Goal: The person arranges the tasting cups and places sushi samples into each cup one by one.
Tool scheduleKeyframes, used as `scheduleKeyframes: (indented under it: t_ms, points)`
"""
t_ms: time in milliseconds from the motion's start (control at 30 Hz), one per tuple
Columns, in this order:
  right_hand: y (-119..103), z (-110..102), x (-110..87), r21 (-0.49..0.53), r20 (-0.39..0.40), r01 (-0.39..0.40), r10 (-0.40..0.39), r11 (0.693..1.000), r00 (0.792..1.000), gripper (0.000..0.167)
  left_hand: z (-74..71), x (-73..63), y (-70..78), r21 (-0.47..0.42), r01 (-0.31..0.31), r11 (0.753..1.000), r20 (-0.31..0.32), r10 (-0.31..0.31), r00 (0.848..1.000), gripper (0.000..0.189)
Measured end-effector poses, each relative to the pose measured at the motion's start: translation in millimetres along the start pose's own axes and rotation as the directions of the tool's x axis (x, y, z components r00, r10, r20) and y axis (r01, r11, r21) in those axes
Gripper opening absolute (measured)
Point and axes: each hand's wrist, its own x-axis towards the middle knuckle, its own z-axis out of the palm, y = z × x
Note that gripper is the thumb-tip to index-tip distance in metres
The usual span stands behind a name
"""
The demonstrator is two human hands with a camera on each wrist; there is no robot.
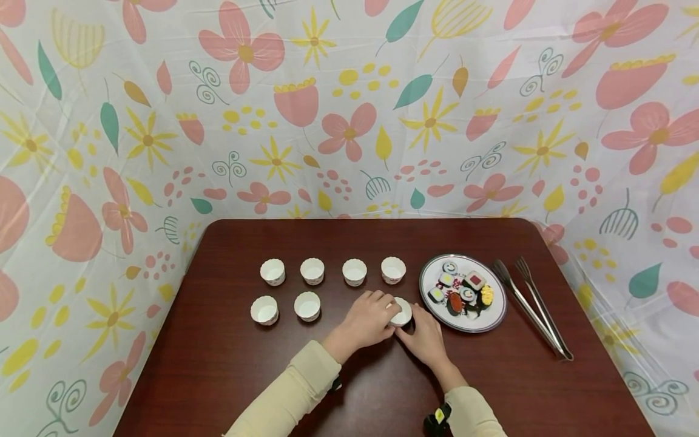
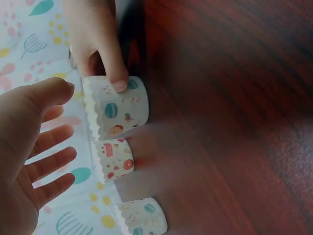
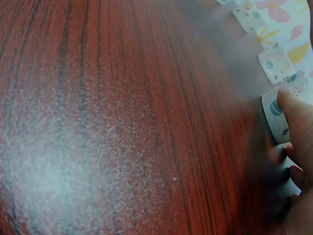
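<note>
Pinching right hand: the bare right hand (image 1: 425, 335), right of centre in the lower half of the head view, pinches a white, round, paper-looking cup (image 1: 403, 311) with a scalloped rim and small printed pictures; in the left wrist view the thumb (image 2: 118, 84) lies on the outer wall.
Left hand: the bare left hand (image 1: 367, 318), at the cup's left in the head view, has its fingers spread and relaxed; the left wrist view shows its thumb just beside the rim, though I cannot tell whether any finger touches it.
Cup's place: between the hands, below the right end of a row of four similar white cups (image 1: 354, 272) and left of a white, dark-rimmed plate (image 1: 428, 276); whether its base meets the dark red-brown wood-grain table (image 1: 218, 364) is unclear.
Cup's weight: probably very light, so a nudge could tip or slide it.
Cup's wall: looks thin, likely stiff enough to stand alone but ready to dent under a squeeze.
Printed surface: looks fairly matt, so probably little slip.
Scalloped rim: likely the weakest part, easily creased.
Best hold: opposite sides of the outer wall below the rim, thumb against fingers, pressure light.
</note>
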Motion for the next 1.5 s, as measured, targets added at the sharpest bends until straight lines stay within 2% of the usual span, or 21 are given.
scheduleKeyframes:
  t_ms: [200,400,733,967,1233,1500]
  points:
    - [0.3,0.4,0.2,0.006,-0.013,0.01,-0.01,1.0,1.0,0.059,7.3,1.3,3.9,0.032,-0.013,0.999,-0.005,0.013,1.0,0.03]
    - [0.8,1.1,0.4,0.001,-0.041,0.032,-0.032,0.999,0.999,0.059,15.4,2.1,8.6,0.074,-0.033,0.997,-0.036,0.035,0.999,0.02]
    - [1.7,1.2,0.8,0.007,-0.021,0.023,-0.022,1.0,1.0,0.059,21.5,1.7,13.0,0.092,-0.045,0.995,-0.041,0.049,0.998,0.01]
    - [1.3,1.4,1.0,0.006,-0.009,0.007,-0.007,1.0,1.0,0.061,25.8,1.8,15.3,0.086,-0.033,0.996,0.015,0.032,0.999,0.011]
    - [1.1,1.6,1.1,0.007,-0.01,0.006,-0.006,1.0,1.0,0.061,25.5,2.0,15.8,0.12,-0.034,0.992,-0.007,0.035,0.999,0.011]
    - [1.5,2.0,0.9,0.003,-0.021,0.014,-0.014,1.0,1.0,0.062,27.4,2.1,15.9,0.116,-0.029,0.993,-0.031,0.033,0.999,0.013]
